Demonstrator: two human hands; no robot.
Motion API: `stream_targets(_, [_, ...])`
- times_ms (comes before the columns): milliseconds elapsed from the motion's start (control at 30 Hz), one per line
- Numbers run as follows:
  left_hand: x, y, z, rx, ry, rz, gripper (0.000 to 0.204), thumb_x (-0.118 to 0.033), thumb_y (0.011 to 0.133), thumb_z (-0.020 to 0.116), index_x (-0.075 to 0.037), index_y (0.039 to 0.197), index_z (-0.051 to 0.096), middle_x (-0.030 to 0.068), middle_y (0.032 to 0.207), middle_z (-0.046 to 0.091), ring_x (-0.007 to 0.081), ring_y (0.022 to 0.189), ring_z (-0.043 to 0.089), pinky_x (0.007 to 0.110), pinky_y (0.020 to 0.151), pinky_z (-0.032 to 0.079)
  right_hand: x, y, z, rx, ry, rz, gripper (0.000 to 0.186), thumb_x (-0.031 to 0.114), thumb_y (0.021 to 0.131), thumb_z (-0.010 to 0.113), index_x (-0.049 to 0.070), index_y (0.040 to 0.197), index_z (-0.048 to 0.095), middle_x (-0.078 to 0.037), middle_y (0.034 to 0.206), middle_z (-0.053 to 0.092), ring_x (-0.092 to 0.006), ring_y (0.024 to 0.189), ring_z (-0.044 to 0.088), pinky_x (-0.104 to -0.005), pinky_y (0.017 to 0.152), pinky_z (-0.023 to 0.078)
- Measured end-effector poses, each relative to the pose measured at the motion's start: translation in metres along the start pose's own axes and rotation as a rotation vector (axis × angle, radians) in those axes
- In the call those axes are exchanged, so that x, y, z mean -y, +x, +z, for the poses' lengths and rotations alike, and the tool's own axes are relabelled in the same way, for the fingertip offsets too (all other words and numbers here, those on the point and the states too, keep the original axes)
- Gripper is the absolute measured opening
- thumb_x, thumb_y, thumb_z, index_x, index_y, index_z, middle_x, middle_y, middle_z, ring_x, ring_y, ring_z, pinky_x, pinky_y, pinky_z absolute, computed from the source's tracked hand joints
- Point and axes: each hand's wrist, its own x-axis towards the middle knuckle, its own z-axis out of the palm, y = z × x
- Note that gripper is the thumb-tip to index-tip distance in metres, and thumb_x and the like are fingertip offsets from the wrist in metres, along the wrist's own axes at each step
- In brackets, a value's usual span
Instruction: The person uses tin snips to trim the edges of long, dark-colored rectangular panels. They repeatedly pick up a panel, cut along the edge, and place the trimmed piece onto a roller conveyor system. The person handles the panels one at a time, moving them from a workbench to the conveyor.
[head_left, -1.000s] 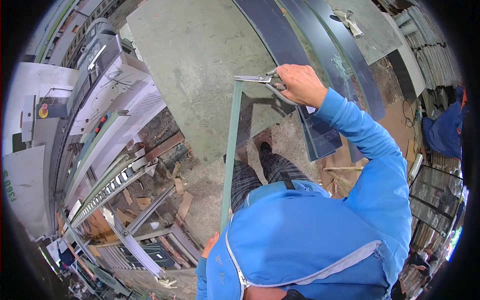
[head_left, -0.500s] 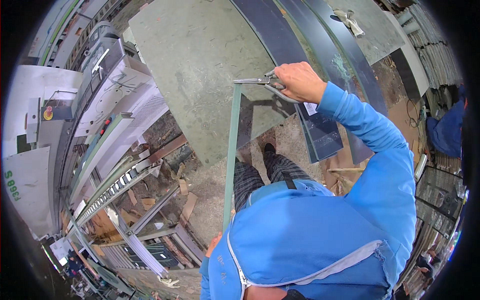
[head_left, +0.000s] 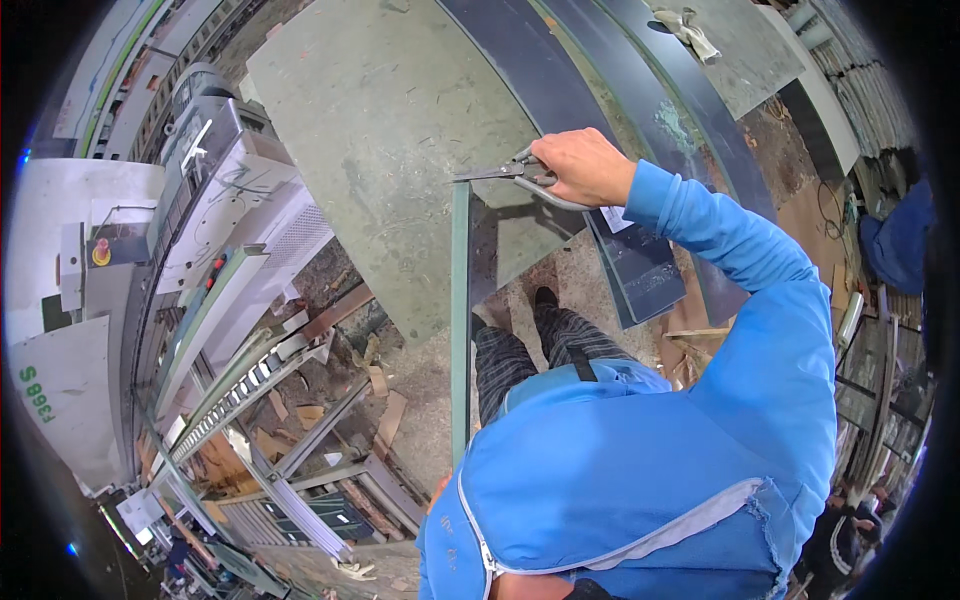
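My right hand (head_left: 590, 168) is closed round the grey handles of a pair of metal snips (head_left: 492, 173). The snips' slim jaws point left and lie across the far end of a long, narrow green strip (head_left: 460, 310). Whether the jaws touch or grip the strip's edge is too small to tell. From there the strip runs straight back toward my body. At its near end a small part of my left hand (head_left: 440, 482) shows beside my blue jacket, against the strip; most of its fingers are hidden.
A large grey-green sheet (head_left: 390, 150) lies ahead, with long dark panels (head_left: 530, 60) to its right. Pale gloves (head_left: 690, 35) rest on the panels. On the left stand a machine (head_left: 225, 190) and a roller rack (head_left: 250, 378). Cardboard scraps (head_left: 388, 420) litter the floor.
My right hand and the snips have shifted slightly left and nearer, along with the strip's far end. Less of my left hand shows now. The whole view has moved a little.
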Motion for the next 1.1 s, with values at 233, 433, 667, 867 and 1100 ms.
stream_targets(233, [-0.005,-0.008,0.001,0.001,-0.009,-0.013,0.052,-0.053,0.089,0.049,-0.002,0.085,0.058,-0.0002,0.076,0.059,0.0083,0.069,0.052,0.027,0.061,0.043,-0.005,0.0,0.003,0.024,-0.006,-0.005,0.024,0.023,0.074,0.061,0.0,0.079,0.055,-0.017,0.07,0.06,-0.0359,0.07,0.061,-0.0464,0.062,0.046])
stream_targets(433, [-0.007,-0.011,0.004,0.0,-0.027,-0.006,0.052,-0.053,0.089,0.05,-0.002,0.087,0.059,-0.0002,0.077,0.059,0.0083,0.07,0.052,0.027,0.062,0.043,-0.006,-0.001,0.004,0.015,0.004,-0.011,0.022,0.021,0.074,0.06,0.0,0.077,0.055,-0.017,0.069,0.06,-0.0366,0.067,0.06,-0.0464,0.06,0.046])
stream_targets(667, [-0.01,-0.014,0.011,0.006,-0.063,0.02,0.051,-0.052,0.089,0.051,-0.001,0.089,0.059,-0.0002,0.079,0.06,0.0082,0.071,0.053,0.026,0.063,0.044,-0.009,0.001,-0.001,0.023,-0.062,-0.05,0.019,0.019,0.073,0.06,0.001,0.074,0.055,-0.017,0.065,0.059,-0.037,0.064,0.06,-0.0456,0.057,0.045])
stream_targets(867, [-0.019,-0.024,0.021,0.025,-0.125,0.081,0.051,-0.051,0.089,0.052,-0.001,0.091,0.06,-0.0003,0.08,0.06,0.0081,0.072,0.053,0.026,0.063,0.044,-0.012,0.002,0.0,0.015,-0.069,-0.067,0.017,0.017,0.071,0.06,0.001,0.072,0.055,-0.018,0.063,0.059,-0.0369,0.062,0.06,-0.046,0.056,0.045])
stream_targets(1100, [-0.027,-0.046,0.011,0.23,-0.283,0.284,0.049,-0.047,0.089,0.055,0.0,0.098,0.059,-0.0004,0.086,0.061,0.0078,0.075,0.054,0.025,0.067,0.045,-0.02,-0.002,0.007,-0.023,-0.02,-0.099,0.015,0.015,0.071,0.059,0.001,0.072,0.053,-0.018,0.063,0.058,-0.0373,0.062,0.059,-0.0468,0.057,0.044])
